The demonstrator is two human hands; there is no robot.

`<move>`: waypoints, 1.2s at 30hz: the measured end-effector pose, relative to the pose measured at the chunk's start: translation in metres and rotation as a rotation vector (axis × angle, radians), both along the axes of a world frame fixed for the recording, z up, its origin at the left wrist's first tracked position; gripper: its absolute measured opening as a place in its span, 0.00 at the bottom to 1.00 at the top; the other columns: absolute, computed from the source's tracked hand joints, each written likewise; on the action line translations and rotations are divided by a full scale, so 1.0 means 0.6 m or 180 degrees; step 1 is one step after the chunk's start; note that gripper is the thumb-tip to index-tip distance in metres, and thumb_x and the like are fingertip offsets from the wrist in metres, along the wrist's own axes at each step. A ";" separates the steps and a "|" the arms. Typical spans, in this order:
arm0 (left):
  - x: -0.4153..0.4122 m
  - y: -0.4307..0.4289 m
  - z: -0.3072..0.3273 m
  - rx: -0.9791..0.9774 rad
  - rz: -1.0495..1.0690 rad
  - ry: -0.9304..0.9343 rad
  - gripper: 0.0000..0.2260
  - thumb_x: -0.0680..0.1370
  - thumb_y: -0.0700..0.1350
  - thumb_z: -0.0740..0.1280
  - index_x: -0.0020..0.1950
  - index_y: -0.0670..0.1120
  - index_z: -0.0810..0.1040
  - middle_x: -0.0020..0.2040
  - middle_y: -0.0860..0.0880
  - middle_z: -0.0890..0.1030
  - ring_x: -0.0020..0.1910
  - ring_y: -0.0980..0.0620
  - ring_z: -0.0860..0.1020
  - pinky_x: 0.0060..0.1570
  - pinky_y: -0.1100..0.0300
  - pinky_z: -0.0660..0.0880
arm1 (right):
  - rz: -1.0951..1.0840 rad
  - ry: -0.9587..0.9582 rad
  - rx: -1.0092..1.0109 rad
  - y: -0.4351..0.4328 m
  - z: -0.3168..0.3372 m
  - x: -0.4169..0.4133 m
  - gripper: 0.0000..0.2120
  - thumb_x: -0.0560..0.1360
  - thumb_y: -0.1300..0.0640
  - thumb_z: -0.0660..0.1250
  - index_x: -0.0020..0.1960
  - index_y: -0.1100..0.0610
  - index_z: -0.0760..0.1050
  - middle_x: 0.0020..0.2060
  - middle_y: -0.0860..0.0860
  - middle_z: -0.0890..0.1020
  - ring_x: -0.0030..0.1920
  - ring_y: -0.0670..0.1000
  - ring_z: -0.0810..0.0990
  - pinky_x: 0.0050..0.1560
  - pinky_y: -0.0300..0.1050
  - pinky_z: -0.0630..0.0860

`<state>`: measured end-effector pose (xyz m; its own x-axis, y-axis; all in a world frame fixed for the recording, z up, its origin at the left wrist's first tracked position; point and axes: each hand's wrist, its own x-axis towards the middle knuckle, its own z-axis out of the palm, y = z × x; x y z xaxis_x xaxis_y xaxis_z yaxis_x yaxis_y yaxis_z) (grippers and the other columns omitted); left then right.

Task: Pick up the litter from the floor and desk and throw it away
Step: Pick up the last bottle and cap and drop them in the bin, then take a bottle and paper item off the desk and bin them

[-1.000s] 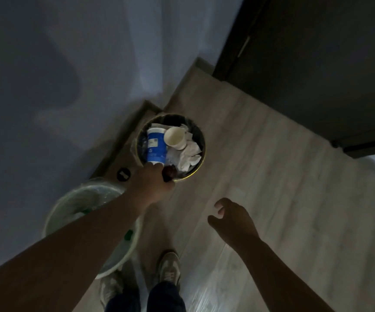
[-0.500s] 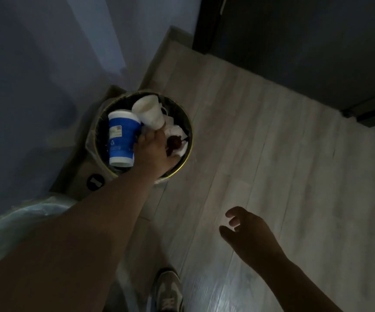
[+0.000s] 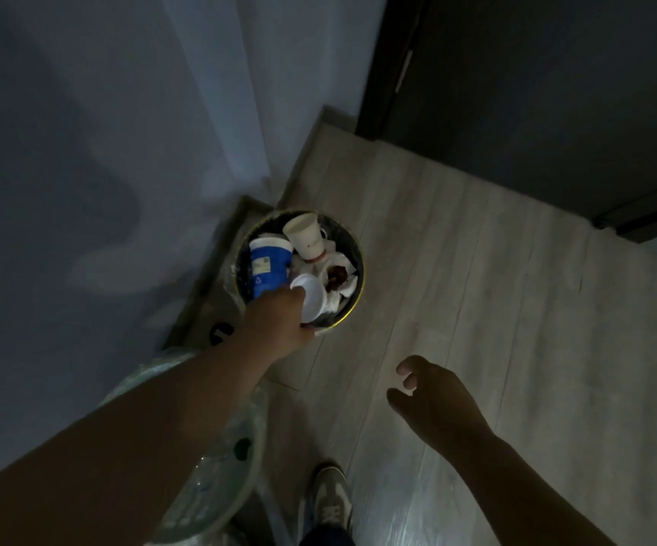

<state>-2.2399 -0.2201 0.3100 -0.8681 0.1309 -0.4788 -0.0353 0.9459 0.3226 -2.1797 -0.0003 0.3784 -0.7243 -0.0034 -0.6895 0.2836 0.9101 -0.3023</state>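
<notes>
Head view, cup [image 3: 312,296] at left grip [image 3: 279,325]

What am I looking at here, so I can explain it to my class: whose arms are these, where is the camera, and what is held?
No machine: a person's bare arms, filmed by one camera worn on the head, looking down. On the wooden floor stands a round waste bin holding a blue tub, a paper cup and crumpled tissues. The left hand reaches a small white cup at its rim; the grip is hidden. The right hand hangs empty.
</notes>
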 end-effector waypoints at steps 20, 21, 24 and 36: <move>0.039 -0.169 0.974 -0.0309 -0.0523 0.1605 0.24 0.76 0.58 0.64 0.70 0.51 0.69 0.63 0.52 0.74 0.61 0.54 0.73 0.61 0.61 0.68 | 0.1563 0.2300 -0.0307 -0.113 0.890 -0.110 0.24 0.75 0.49 0.68 0.70 0.49 0.68 0.63 0.48 0.75 0.60 0.46 0.75 0.60 0.36 0.70; 0.043 -0.170 1.028 -0.0422 -0.0512 0.1770 0.24 0.76 0.59 0.64 0.70 0.51 0.68 0.63 0.52 0.74 0.61 0.54 0.73 0.61 0.61 0.68 | 0.1648 0.2452 -0.0384 -0.117 0.938 -0.114 0.24 0.76 0.49 0.68 0.70 0.49 0.68 0.63 0.48 0.75 0.59 0.45 0.75 0.59 0.36 0.71; 0.068 -0.168 1.179 -0.0766 -0.0360 0.2210 0.25 0.76 0.61 0.62 0.70 0.53 0.66 0.64 0.54 0.72 0.61 0.55 0.71 0.61 0.62 0.67 | 0.1951 0.2946 -0.0611 -0.123 1.075 -0.129 0.25 0.76 0.47 0.67 0.71 0.47 0.67 0.62 0.45 0.75 0.59 0.43 0.74 0.56 0.31 0.69; 0.237 -0.066 1.490 -0.1577 0.0898 0.3195 0.24 0.74 0.63 0.62 0.69 0.59 0.66 0.65 0.61 0.71 0.62 0.61 0.70 0.57 0.71 0.63 | 0.3195 0.4053 -0.1713 -0.094 1.392 -0.121 0.23 0.74 0.43 0.67 0.67 0.42 0.68 0.58 0.38 0.74 0.56 0.39 0.72 0.59 0.38 0.72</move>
